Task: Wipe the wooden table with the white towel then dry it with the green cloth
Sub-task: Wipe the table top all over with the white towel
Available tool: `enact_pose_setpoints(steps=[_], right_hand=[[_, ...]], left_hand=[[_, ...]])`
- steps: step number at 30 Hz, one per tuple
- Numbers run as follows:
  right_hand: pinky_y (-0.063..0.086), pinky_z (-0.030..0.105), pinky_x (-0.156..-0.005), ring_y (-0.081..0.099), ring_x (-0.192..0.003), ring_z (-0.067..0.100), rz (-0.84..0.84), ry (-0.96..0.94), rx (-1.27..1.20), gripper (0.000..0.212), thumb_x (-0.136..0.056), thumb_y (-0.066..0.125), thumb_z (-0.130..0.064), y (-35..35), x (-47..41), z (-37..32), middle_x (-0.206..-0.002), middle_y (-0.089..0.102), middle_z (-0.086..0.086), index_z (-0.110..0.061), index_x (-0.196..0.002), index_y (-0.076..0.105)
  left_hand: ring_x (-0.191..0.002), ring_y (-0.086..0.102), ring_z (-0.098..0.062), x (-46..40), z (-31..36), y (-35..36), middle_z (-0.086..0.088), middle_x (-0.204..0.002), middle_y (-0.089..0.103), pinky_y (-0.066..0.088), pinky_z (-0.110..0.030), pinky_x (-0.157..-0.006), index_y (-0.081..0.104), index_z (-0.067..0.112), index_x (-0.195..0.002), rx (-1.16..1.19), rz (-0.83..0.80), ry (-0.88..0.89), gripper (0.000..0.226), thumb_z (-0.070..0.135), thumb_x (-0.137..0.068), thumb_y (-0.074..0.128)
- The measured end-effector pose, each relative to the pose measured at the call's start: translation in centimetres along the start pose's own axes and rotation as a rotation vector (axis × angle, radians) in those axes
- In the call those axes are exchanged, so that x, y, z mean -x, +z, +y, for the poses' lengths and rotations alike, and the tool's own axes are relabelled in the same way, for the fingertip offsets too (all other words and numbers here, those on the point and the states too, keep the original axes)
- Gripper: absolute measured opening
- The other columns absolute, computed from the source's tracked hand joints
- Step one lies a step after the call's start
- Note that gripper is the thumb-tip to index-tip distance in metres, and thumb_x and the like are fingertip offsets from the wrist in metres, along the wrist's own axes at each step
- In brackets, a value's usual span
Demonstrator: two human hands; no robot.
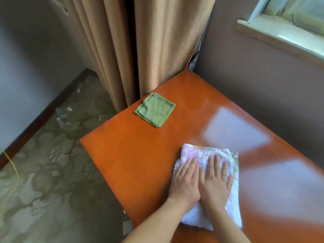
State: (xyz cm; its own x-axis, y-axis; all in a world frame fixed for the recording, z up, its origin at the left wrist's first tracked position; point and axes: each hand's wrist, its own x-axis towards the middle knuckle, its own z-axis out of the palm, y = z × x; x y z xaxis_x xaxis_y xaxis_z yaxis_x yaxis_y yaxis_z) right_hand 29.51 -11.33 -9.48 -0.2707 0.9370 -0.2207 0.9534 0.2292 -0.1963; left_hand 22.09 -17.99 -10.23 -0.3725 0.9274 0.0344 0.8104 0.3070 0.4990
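your left hand (185, 181) and right hand (215, 180) lie flat, side by side, on the white towel (210, 188), fingers straight and pointing away from you, pressing it onto the orange-brown wooden tabletop (133, 155). neither grip is curled round anything; both are spread open, palms down, thumbs touching or nearly so in the middle. the towel is folded into a rough rectangle near the tabletop's near edge, right of centre, with a strip of coloured print along its far and right border. its near corner sticks out between your forearms.

the green cloth (155, 109) sits folded in a small square with zigzag edges, well apart from the towel, near the far left edge of the tabletop, just in front of the curtain. nothing touches it.

pale window light reflects in two broad patches on the glossy tabletop to the right of your hands. a tan pleated curtain (140, 46) hangs behind the table's far corner, and a window sill (280, 35) shows at upper right above a brownish wall. to the left, a patterned floor (43, 172) carries bits of litter and a thin yellow cord (14, 170).
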Motion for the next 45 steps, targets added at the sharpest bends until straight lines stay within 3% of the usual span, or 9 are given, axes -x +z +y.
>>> enact_pose_setpoints(steps=[4, 8, 15, 20, 24, 31, 39, 42, 45], right_hand=[[-0.003, 0.044, -0.118, -0.005, -0.15, 0.02, 0.001, 0.0, 0.024, 0.057, -0.102, 0.021, -0.048, 0.1, -0.7, -0.8, -0.163, -0.002, -0.01, -0.033, -0.154, 0.003], [-0.003, 0.045, -0.117, -0.005, -0.15, 0.022, -0.007, -0.034, 0.031, 0.066, -0.089, -0.002, -0.056, 0.4, -2.1, -3.4, -0.162, -0.003, -0.01, -0.034, -0.151, -0.004], [0.008, 0.05, -0.115, 0.016, -0.149, 0.026, 0.043, -0.056, -0.028, 0.065, -0.092, 0.018, -0.05, 0.5, -6.1, -7.0, -0.16, 0.022, -0.003, -0.027, -0.152, 0.028], [-0.006, 0.047, -0.118, -0.008, -0.15, 0.02, 0.019, -0.057, -0.037, 0.065, -0.092, 0.005, -0.053, -0.3, -11.4, -7.8, -0.162, -0.003, -0.011, -0.034, -0.154, 0.002], [-0.01, 0.046, -0.118, -0.015, -0.149, 0.017, 0.006, -0.066, -0.038, 0.06, -0.1, 0.019, -0.048, -1.1, -15.9, -8.1, -0.163, -0.009, -0.011, -0.035, -0.154, -0.003], [-0.005, 0.047, -0.119, -0.012, -0.149, 0.018, 0.037, -0.131, -0.003, 0.06, -0.098, 0.012, -0.049, -2.0, -21.6, -8.8, -0.163, -0.004, -0.011, -0.034, -0.156, 0.002], [-0.006, 0.047, -0.118, -0.015, -0.149, 0.018, 0.01, -0.367, 0.057, 0.059, -0.1, 0.01, -0.051, -4.0, -28.1, -10.3, -0.164, -0.004, -0.009, -0.033, -0.156, 0.003], [-0.004, 0.047, -0.118, -0.013, -0.149, 0.019, -0.01, -0.472, 0.081, 0.069, -0.091, -0.003, -0.055, -4.6, -30.5, -11.2, -0.164, -0.003, -0.009, -0.032, -0.155, 0.004], [-0.001, 0.047, -0.118, -0.007, -0.15, 0.019, -0.015, -0.575, 0.087, 0.075, -0.085, -0.004, -0.056, -4.9, -32.7, -12.1, -0.164, 0.003, -0.011, -0.033, -0.155, 0.011]], left_hand=[[-0.136, 0.038, -0.019, -0.9, -0.9, 0.1, -0.006, -0.143, 0.048, 0.023, -0.035, -0.111, 0.056, 0.009, -0.131, 0.0, 0.011, 0.024, 0.05, 0.019, -0.085, 0.039], [-0.138, 0.034, -0.018, -2.4, -3.2, -0.6, -0.006, -0.145, 0.045, 0.024, -0.036, -0.111, 0.055, 0.007, -0.133, -0.001, 0.041, 0.011, 0.049, 0.016, -0.087, 0.038], [-0.141, 0.028, -0.018, -6.8, -6.6, -1.4, -0.007, -0.147, 0.041, 0.021, -0.036, -0.114, 0.052, 0.005, -0.134, -0.011, 0.079, 0.07, 0.047, 0.014, -0.09, 0.039], [-0.141, 0.028, -0.018, -12.4, -7.1, -1.3, -0.008, -0.146, 0.043, 0.02, -0.036, -0.115, 0.054, 0.005, -0.133, -0.009, 0.113, 0.072, 0.045, 0.014, -0.091, 0.039], [-0.14, 0.031, -0.019, -16.7, -7.0, -0.8, -0.009, -0.145, 0.045, 0.026, -0.04, -0.113, 0.054, 0.005, -0.132, 0.004, 0.14, 0.047, 0.045, 0.016, -0.092, 0.038], [-0.136, 0.039, -0.024, -22.1, -6.7, -0.5, -0.01, -0.141, 0.049, 0.027, -0.041, -0.11, 0.056, 0.003, -0.13, -0.023, 0.223, 0.018, 0.049, 0.017, -0.089, 0.034], [-0.135, 0.041, -0.024, -27.3, -6.0, 0.1, -0.01, -0.14, 0.051, 0.024, -0.039, -0.111, 0.058, 0.004, -0.127, -0.082, 0.347, -0.19, 0.051, 0.02, -0.088, 0.032], [-0.132, 0.044, -0.025, -29.1, -5.7, 0.1, -0.009, -0.137, 0.054, 0.029, -0.04, -0.111, 0.06, 0.004, -0.124, -0.092, 0.435, -0.275, 0.048, 0.019, -0.087, 0.033], [-0.132, 0.044, -0.025, -30.6, -5.9, 0.4, -0.008, -0.137, 0.054, 0.031, -0.043, -0.11, 0.062, 0.007, -0.122, -0.111, 0.472, -0.352, 0.047, 0.018, -0.085, 0.037]])
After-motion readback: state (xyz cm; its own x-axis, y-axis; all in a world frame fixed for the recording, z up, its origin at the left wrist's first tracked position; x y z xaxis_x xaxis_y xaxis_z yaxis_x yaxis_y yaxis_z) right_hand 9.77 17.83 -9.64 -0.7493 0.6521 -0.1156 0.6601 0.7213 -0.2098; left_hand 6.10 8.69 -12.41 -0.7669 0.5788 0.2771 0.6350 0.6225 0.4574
